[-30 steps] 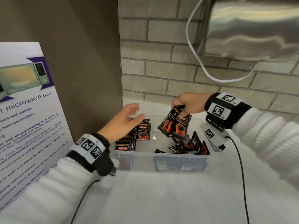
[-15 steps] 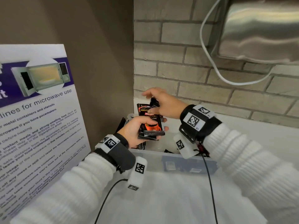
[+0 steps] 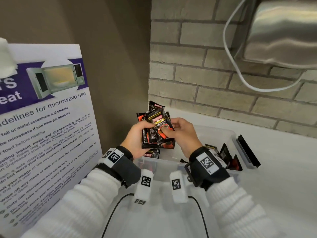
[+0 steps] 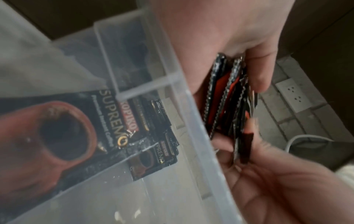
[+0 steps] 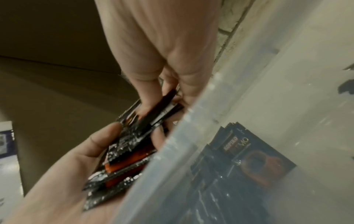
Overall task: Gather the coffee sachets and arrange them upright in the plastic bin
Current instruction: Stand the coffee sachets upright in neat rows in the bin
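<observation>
Both hands hold a sachet stack [image 3: 157,133] above the plastic bin [image 3: 235,136]: left hand [image 3: 135,140] clasps it, right hand [image 3: 181,134] fingers pinch it, apparently squaring edges for upright insertion.

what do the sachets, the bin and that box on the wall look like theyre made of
Coffee sachets: glossy foil-laminate or plastic film, probably; they glint and have serrated sealed edges, seen in the left wrist view.
Plastic bin: translucent frosted plastic; sachets show hazily through its wall.
Wall box: brushed metal, likely stainless steel, with soft streaky reflections.
</observation>
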